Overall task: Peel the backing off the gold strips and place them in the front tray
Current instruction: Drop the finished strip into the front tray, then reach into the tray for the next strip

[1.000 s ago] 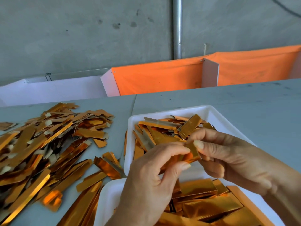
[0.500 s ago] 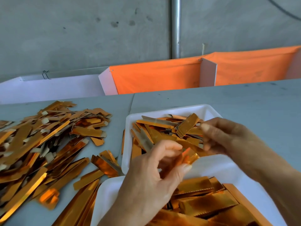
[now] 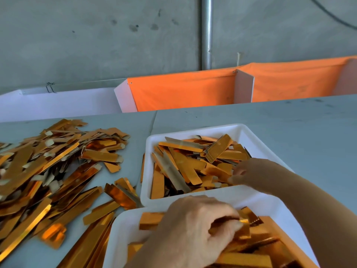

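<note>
Gold strip (image 3: 242, 221) pinched in my left hand (image 3: 195, 227) at 6 o'clock; right hand (image 3: 249, 173) in far tray (image 3: 239, 130) at 1 o'clock, grip unclear.

Behind your desk (image 3: 289, 128) you've got a bare grey concrete wall (image 3: 96, 45) w/ a few dark spots. A metal pipe (image 3: 206, 31) runs vertically down it, approx centre-right, & a dark cable (image 3: 332, 15) curves across the top right corner. Along the desk's far edge: orange fabric panels (image 3: 183, 91) stretched betw. white dividers (image 3: 243, 87), w/ a white panel (image 3: 58, 103) to their left. A thin wire (image 3: 87, 83) runs above that white panel, w/ a small dark clip (image 3: 50, 87) on it. The desk top is grey-blue, w/ a seam (image 3: 153, 122) near the middle.
</note>
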`<act>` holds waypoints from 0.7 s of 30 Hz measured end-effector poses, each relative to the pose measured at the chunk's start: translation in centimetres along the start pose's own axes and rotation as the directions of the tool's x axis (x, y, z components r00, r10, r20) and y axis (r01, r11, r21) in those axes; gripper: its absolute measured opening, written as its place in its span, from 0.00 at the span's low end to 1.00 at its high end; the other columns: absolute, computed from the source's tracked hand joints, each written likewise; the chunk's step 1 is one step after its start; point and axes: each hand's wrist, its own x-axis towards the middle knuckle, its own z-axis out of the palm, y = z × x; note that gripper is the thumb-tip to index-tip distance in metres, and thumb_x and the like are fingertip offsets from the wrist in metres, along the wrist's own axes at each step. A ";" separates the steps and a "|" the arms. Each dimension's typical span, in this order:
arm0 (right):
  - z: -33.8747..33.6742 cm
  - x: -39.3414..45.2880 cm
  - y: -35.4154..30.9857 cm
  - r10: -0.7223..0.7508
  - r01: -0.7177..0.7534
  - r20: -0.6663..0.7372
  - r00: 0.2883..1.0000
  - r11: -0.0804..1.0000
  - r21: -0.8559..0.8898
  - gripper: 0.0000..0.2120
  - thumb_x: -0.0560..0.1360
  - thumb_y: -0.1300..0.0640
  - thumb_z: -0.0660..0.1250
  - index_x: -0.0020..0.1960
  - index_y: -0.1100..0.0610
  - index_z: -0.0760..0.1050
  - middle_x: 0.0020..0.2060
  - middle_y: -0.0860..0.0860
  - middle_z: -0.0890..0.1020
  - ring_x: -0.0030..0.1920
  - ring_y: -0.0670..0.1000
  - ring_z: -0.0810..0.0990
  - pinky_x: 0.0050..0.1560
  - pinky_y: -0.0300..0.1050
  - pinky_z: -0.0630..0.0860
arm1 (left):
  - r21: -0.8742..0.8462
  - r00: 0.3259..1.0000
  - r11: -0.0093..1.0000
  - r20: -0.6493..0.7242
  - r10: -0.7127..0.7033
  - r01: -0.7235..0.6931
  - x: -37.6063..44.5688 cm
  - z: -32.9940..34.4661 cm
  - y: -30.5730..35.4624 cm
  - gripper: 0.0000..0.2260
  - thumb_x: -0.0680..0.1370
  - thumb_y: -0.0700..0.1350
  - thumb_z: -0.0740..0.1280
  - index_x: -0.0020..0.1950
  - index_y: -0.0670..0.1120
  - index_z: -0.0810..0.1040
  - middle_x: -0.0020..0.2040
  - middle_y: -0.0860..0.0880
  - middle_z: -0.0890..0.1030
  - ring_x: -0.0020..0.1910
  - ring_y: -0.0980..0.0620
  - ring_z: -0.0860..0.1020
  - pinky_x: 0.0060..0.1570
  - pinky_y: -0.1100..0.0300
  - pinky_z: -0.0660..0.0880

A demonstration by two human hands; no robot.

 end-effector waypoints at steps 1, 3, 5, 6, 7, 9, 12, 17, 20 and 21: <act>-0.2 0.1 -0.2 -0.019 0.020 0.047 0.999 1.000 -0.012 0.19 0.77 0.41 0.63 0.57 0.54 0.79 0.56 0.52 0.81 0.56 0.52 0.78 0.57 0.46 0.74 | -0.005 1.000 1.000 -0.005 -0.004 0.004 0.0 -0.1 0.0 0.13 0.76 0.58 0.63 0.60 0.60 0.76 0.53 0.64 0.79 0.52 0.69 0.74 0.53 0.76 0.67; -0.7 0.3 -0.4 -0.030 0.035 0.118 0.993 0.998 -0.045 0.22 0.77 0.41 0.63 0.60 0.56 0.78 0.59 0.54 0.79 0.60 0.53 0.77 0.58 0.44 0.73 | -0.025 1.000 1.000 -0.026 -0.012 0.011 0.0 -0.2 -0.1 0.12 0.77 0.57 0.64 0.58 0.59 0.77 0.51 0.64 0.80 0.50 0.68 0.75 0.51 0.76 0.68; -0.9 0.5 -0.7 -0.040 0.051 0.148 0.988 0.996 -0.076 0.21 0.77 0.42 0.63 0.60 0.56 0.78 0.59 0.54 0.79 0.59 0.52 0.77 0.55 0.41 0.72 | -0.063 0.999 0.998 -0.046 -0.025 0.022 0.0 -0.3 -0.1 0.12 0.77 0.57 0.62 0.57 0.58 0.79 0.49 0.64 0.81 0.49 0.67 0.77 0.49 0.75 0.71; -0.9 0.6 -0.7 -0.052 0.069 0.161 0.986 0.992 -0.101 0.19 0.78 0.43 0.62 0.61 0.55 0.77 0.59 0.54 0.79 0.58 0.52 0.77 0.53 0.39 0.72 | -0.074 0.998 0.997 -0.057 -0.039 0.035 0.0 -0.3 -0.1 0.13 0.76 0.58 0.61 0.57 0.58 0.78 0.49 0.64 0.81 0.49 0.67 0.77 0.48 0.74 0.71; -0.8 0.8 -0.7 -0.064 0.086 0.174 0.983 0.988 -0.126 0.18 0.78 0.45 0.62 0.62 0.56 0.77 0.59 0.54 0.79 0.57 0.51 0.77 0.50 0.38 0.71 | -0.077 0.995 0.996 -0.081 -0.054 0.047 0.0 -0.3 -0.1 0.14 0.76 0.58 0.61 0.57 0.58 0.78 0.49 0.64 0.81 0.49 0.67 0.77 0.48 0.74 0.72; -0.4 1.4 -0.7 -0.073 0.095 0.157 0.985 0.985 -0.143 0.14 0.79 0.49 0.62 0.60 0.56 0.76 0.54 0.53 0.80 0.49 0.50 0.76 0.41 0.35 0.69 | -0.081 0.985 0.995 -0.153 -0.075 0.063 -0.1 -0.3 -0.2 0.14 0.75 0.58 0.60 0.57 0.58 0.79 0.48 0.63 0.81 0.49 0.67 0.77 0.48 0.74 0.73; 0.6 2.2 0.3 -0.025 0.033 -0.122 0.992 0.997 0.066 0.04 0.77 0.54 0.63 0.47 0.53 0.74 0.39 0.51 0.77 0.41 0.50 0.76 0.37 0.39 0.71 | -0.071 0.966 0.993 -0.235 -0.108 0.094 -0.1 -0.3 -0.3 0.14 0.76 0.56 0.60 0.57 0.57 0.79 0.47 0.63 0.82 0.47 0.68 0.78 0.48 0.74 0.74; 1.2 1.7 1.1 0.123 0.151 -0.491 0.862 0.864 0.481 0.06 0.80 0.51 0.61 0.45 0.51 0.73 0.32 0.51 0.80 0.32 0.49 0.81 0.35 0.44 0.77 | -0.016 0.943 0.990 -0.303 -0.140 0.141 -0.2 -0.4 -0.5 0.12 0.78 0.52 0.61 0.59 0.59 0.78 0.47 0.66 0.81 0.49 0.72 0.76 0.49 0.74 0.74; 0.9 1.5 1.6 0.147 0.205 -0.505 0.850 0.791 0.576 0.11 0.80 0.52 0.61 0.39 0.46 0.75 0.37 0.52 0.82 0.40 0.52 0.81 0.37 0.44 0.77 | -0.009 0.945 0.987 -0.288 -0.157 0.161 -0.2 -0.3 -0.6 0.11 0.79 0.51 0.61 0.59 0.59 0.78 0.48 0.66 0.81 0.50 0.72 0.76 0.51 0.72 0.74; 0.6 1.4 1.8 0.165 0.217 -0.484 0.859 0.738 0.638 0.12 0.80 0.53 0.61 0.39 0.47 0.76 0.39 0.53 0.82 0.41 0.54 0.81 0.40 0.46 0.78 | -0.009 0.945 0.986 -0.284 -0.164 0.168 -0.1 -0.3 -0.6 0.11 0.79 0.51 0.61 0.59 0.59 0.77 0.48 0.66 0.81 0.50 0.72 0.76 0.51 0.72 0.74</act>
